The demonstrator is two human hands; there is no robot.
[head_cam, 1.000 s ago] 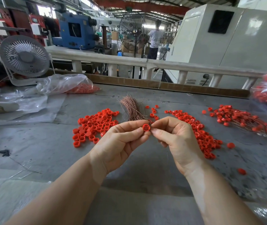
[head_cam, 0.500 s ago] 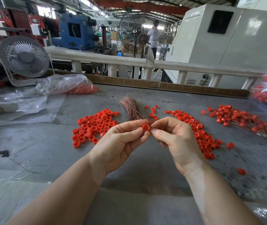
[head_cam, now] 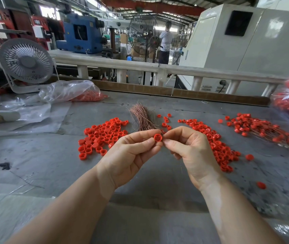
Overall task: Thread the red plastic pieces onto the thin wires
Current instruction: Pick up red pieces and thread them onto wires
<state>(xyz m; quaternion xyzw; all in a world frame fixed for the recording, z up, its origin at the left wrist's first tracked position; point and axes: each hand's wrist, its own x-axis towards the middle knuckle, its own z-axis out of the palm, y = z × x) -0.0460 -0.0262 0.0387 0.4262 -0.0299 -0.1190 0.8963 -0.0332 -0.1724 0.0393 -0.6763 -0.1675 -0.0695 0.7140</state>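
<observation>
Now | left hand pinches red piece | right hand touching

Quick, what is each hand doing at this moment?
Left hand: pinches a red plastic piece between thumb and forefinger.
Right hand: fingers pinched at the piece; a thin wire hangs below.

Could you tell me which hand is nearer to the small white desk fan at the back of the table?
Left. The left hand is below and right of the fan; the right hand lies farther right, beyond it.
</observation>
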